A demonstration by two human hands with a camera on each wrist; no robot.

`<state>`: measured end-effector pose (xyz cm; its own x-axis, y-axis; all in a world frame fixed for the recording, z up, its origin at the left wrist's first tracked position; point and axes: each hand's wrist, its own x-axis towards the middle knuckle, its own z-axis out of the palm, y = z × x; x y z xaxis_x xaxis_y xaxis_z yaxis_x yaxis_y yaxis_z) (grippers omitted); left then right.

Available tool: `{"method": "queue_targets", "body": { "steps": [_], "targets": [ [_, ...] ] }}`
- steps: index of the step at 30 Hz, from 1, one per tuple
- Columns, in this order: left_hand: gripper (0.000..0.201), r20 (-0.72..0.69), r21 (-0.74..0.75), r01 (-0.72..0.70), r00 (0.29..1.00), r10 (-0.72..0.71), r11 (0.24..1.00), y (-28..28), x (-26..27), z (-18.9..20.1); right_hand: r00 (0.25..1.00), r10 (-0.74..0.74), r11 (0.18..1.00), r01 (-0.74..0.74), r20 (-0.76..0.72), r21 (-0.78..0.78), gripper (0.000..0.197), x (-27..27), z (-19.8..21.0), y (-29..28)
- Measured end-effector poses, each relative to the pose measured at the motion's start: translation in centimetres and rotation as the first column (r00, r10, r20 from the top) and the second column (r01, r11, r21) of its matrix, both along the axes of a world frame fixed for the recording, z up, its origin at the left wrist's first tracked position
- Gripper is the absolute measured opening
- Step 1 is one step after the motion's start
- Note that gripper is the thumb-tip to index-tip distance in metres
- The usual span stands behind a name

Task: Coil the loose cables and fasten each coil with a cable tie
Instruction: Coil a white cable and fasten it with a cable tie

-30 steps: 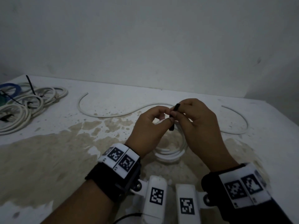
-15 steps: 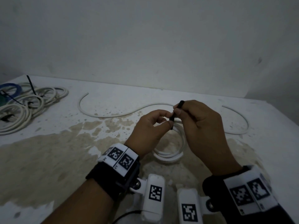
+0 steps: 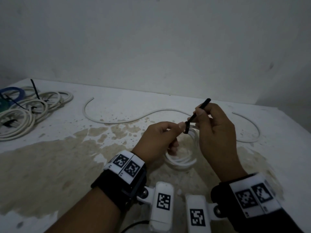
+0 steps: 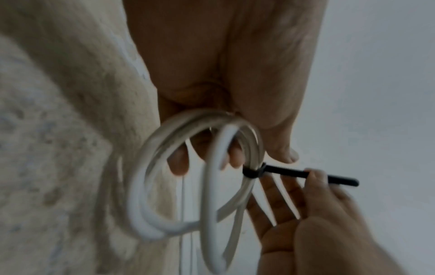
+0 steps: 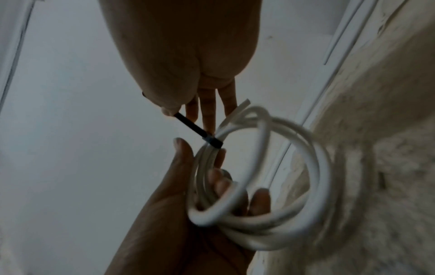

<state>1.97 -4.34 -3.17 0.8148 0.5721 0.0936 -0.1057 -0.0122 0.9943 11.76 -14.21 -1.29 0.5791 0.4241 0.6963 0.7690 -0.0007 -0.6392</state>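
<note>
Table (image 3: 50, 165): white, rough top, big tan blotchy stain across the near half, speckled toward the middle. Plain grey-white wall (image 3: 151, 39) behind it.

Far left corner: pile (image 3: 32, 111) of coiled off-white cables, round, some cinched with thin black ties; a blue coil (image 3: 13, 93) at the far left edge beside it.

Loose cable (image 3: 127, 121): white, smooth, round section, lies in a long S-curve across the far middle of the table and runs behind the hands; another white arc (image 3: 252, 128) curves near the right edge.

Coil (image 3: 180, 161): white smooth cable, several round loops, held up above the table's near middle, between the two hands, loops slightly splayed.

Left hand (image 3: 159, 140): fingers curled through and around the coil, thumb and forefinger pinching the bundle right beside the tie's head. Grasping the coil.

Right hand (image 3: 217, 132): thumb and forefinger pinch the tie's tail partway along; other three fingers (image 5: 207, 108) stretched out straight, tips near the coil. Grasping the tie.

Tie (image 3: 196, 115): black, thin flat plastic strap, looped snug around the coil's strands at the top, small square head (image 4: 255, 172) against the cable, tail sticking straight out up and right, tip free past the right fingers.
</note>
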Motion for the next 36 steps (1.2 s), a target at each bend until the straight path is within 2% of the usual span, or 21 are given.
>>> {"method": "queue_targets", "body": {
  "steps": [3, 6, 8, 11, 14, 16, 18, 21, 25, 29, 31, 33, 34, 36],
  "targets": [
    [0.028, 0.045, -0.155, 0.167, 0.986, -0.162, 0.974, 0.0, -0.2, -0.1, 0.997, -0.07, 0.997, 0.071, -0.016, 0.04, 0.017, 0.6, -0.2, 0.0],
    [0.025, 0.048, -0.191, 0.247, 0.969, -0.243, 0.95, 0.2, -0.3, -0.1, 0.994, -0.104, 0.993, 0.106, -0.043, 0.042, 0.021, 0.8, -0.2, -0.1],
    [0.016, 0.046, -0.227, 0.21, 0.978, -0.204, 0.951, 0.1, -0.2, -0.1, 0.994, -0.101, 0.994, 0.103, -0.044, 0.032, 0.016, 0.6, -0.4, -0.1],
    [0.023, 0.082, -0.364, 0.123, 0.992, -0.099, 0.923, -0.3, 0.2, -0.2, 0.997, -0.028, 0.999, 0.03, -0.067, 0.024, 0.018, 0.0, -0.4, -0.1],
    [0.016, 0.089, -0.44, 0.117, 0.992, -0.086, 0.89, -0.9, 0.4, 0.1, 0.998, -0.001, 1.0, 0.003, -0.056, 0.03, 0.019, -0.2, -0.5, 0.2],
    [0.01, 0.017, -0.349, 0.072, 0.997, -0.071, 0.934, -1.0, 0.5, 0.3, 0.999, -0.006, 1.0, 0.007, -0.049, 0.017, 0.017, -0.2, -1.0, 0.4],
    [0.015, -0.061, -0.175, 0.01, 0.998, -0.02, 0.985, -0.9, 0.5, 0.2, 0.999, -0.004, 1.0, 0.004, -0.033, -0.005, 0.016, -0.2, -1.4, 0.5],
    [0.013, -0.071, 0.017, -0.061, 0.996, 0.062, 0.998, -1.1, 0.5, 0.0, 0.999, 0.023, 1.0, -0.023, -0.022, -0.005, 0.015, -0.4, -1.3, 0.5],
    [0.015, 0.014, 0.043, -0.095, 0.995, 0.095, 0.995, -1.3, 0.5, -0.1, 0.997, 0.072, 0.997, -0.072, 0.012, -0.015, 0.015, -1.1, -0.9, 0.4],
    [0.013, 0.024, 0.047, -0.118, 0.993, 0.117, 0.992, -0.7, 0.4, -0.1, 0.987, 0.08, 0.997, -0.077, 0.143, -0.024, 0.014, -1.5, -0.1, 0.3],
    [0.012, 0.029, 0.034, -0.154, 0.988, 0.153, 0.987, -0.8, 0.4, -0.2, 0.99, 0.107, 0.993, -0.102, 0.093, -0.06, 0.014, -1.4, 0.3, 0.3],
    [0.013, 0.058, -0.023, -0.218, 0.974, 0.219, 0.976, -0.6, 0.4, -0.2, 0.99, 0.136, 0.981, -0.139, -0.029, -0.135, 0.014, -1.2, 0.5, 0.1],
    [0.015, 0.075, -0.084, -0.25, 0.964, 0.256, 0.965, -0.4, 0.4, -0.1, 0.987, 0.112, 0.971, -0.133, -0.112, -0.2, 0.026, -1.1, 0.5, -0.1],
    [0.017, 0.1, -0.212, -0.299, 0.94, 0.325, 0.931, 0.3, 0.5, 0.1, 0.944, 0.004, 0.917, -0.134, -0.33, -0.374, 0.063, -0.9, 0.7, -0.6]
  ]
}}
